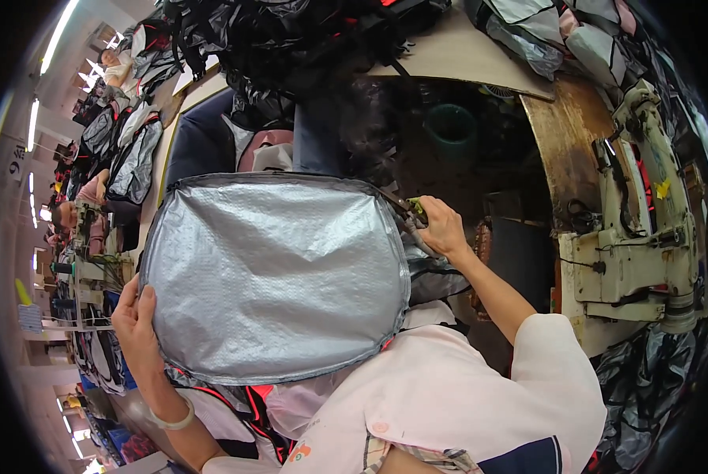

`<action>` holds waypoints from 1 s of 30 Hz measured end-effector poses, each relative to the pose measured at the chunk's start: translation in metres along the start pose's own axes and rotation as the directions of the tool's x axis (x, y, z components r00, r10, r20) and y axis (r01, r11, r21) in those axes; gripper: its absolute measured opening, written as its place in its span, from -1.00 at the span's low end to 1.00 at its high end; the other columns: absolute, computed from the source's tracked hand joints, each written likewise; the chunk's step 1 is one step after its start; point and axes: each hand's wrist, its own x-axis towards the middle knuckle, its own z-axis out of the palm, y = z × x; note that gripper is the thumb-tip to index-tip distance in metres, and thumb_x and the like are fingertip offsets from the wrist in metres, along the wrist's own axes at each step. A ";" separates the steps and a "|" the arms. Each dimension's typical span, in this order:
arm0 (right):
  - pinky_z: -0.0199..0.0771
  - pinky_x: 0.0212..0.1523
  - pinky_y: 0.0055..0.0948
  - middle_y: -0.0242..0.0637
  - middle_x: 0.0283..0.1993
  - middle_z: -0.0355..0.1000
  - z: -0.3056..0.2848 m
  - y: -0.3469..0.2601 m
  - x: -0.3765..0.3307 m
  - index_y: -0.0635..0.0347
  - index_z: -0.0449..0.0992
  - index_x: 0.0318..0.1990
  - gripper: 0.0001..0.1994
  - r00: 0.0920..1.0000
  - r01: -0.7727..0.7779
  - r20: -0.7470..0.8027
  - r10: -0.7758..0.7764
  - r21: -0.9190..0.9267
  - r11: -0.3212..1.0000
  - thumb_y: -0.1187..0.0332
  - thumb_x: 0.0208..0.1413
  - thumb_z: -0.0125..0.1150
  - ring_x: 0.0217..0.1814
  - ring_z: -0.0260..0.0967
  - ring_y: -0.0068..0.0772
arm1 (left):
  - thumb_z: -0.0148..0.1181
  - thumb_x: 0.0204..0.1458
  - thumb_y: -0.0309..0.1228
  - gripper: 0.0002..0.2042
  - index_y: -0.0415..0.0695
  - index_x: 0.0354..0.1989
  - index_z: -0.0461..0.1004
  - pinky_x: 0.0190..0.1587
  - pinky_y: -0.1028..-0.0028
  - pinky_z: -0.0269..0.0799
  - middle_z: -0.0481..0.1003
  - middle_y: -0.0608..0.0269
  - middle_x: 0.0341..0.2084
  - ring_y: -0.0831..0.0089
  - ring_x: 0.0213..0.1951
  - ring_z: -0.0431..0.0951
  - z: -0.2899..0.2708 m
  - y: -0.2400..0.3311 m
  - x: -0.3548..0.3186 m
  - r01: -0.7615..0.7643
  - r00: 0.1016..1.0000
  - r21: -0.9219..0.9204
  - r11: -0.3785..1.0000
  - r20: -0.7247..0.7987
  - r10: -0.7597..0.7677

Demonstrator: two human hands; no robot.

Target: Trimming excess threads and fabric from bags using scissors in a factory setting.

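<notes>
A large silver, rounded fabric bag panel (279,272) with a dark bound edge lies spread across my lap, its shiny side up and lightly creased. My left hand (137,316) grips its left edge, thumb on top and the other fingers mostly underneath. At the upper right corner my right hand (442,227) is closed around scissors (401,205) with dark blades and a bit of green at the handle. The blades lie along the panel's edge; whether they are cutting I cannot tell. More silver and black fabric (433,280) hangs below the right hand.
An off-white industrial sewing machine (634,261) stands at the right on a worn wooden table (567,150). Black bags (291,47) are heaped at the far side. A green bin (451,126) sits on the floor beyond. Other people work among fabric piles at the left.
</notes>
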 end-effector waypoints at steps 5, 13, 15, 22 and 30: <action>0.34 -0.39 -0.17 -0.12 -0.47 0.39 0.005 0.004 -0.003 0.19 0.40 -0.38 -0.68 0.998 -0.048 0.028 0.047 0.036 0.998 0.15 -0.16 0.25 -0.38 0.37 -0.01 | 0.05 0.09 -0.50 -0.64 -0.46 0.03 0.31 -0.06 0.64 0.25 0.47 0.21 -0.19 0.61 -0.21 0.41 -0.002 -0.002 0.003 -0.004 1.000 -0.012 1.000 -0.005 0.004; 0.34 -0.34 -0.19 -0.07 -0.41 0.37 0.015 0.009 0.014 0.21 0.36 -0.31 -0.62 0.991 -0.123 -0.020 0.130 0.219 0.968 0.17 -0.19 0.34 -0.33 0.35 0.04 | 0.07 0.07 -0.48 -0.63 -0.45 0.02 0.33 -0.13 0.66 0.26 0.48 0.26 -0.25 0.63 -0.25 0.41 -0.002 -0.008 0.019 -0.036 0.999 -0.033 0.999 -0.002 0.036; 0.35 -0.25 -0.24 -0.11 -0.28 0.34 0.007 -0.007 0.037 0.18 0.36 -0.20 -0.58 0.997 0.010 -0.076 0.003 0.170 0.985 0.22 -0.21 0.36 -0.21 0.33 -0.04 | 0.12 0.04 -0.43 -0.62 -0.41 0.01 0.35 -0.28 0.70 0.25 0.46 0.36 -0.38 0.68 -0.36 0.37 -0.009 -0.015 0.023 -0.004 1.000 0.142 0.990 0.021 0.001; 0.29 -0.09 -0.24 -0.05 -0.18 0.29 0.025 -0.095 0.186 0.24 0.31 -0.14 -0.56 0.846 0.530 0.023 -0.532 0.051 0.846 0.32 -0.23 0.28 -0.07 0.25 -0.01 | 0.17 0.01 -0.43 -0.62 -0.39 -0.02 0.38 -0.31 0.73 0.25 0.47 0.38 -0.41 0.73 -0.38 0.37 0.010 -0.016 0.033 0.062 0.997 -0.204 0.977 0.051 -0.052; 0.35 -0.05 -0.30 -0.21 -0.14 0.34 0.095 -0.186 0.274 0.20 0.33 -0.24 -0.58 0.516 0.834 0.206 -0.831 0.102 0.543 0.30 -0.34 0.28 0.01 0.26 -0.15 | 0.17 -0.01 -0.47 -0.61 -0.41 -0.01 0.37 -0.21 0.70 0.29 0.49 0.31 -0.32 0.68 -0.31 0.41 0.006 -0.016 0.031 0.168 0.984 -0.246 0.955 -0.011 -0.176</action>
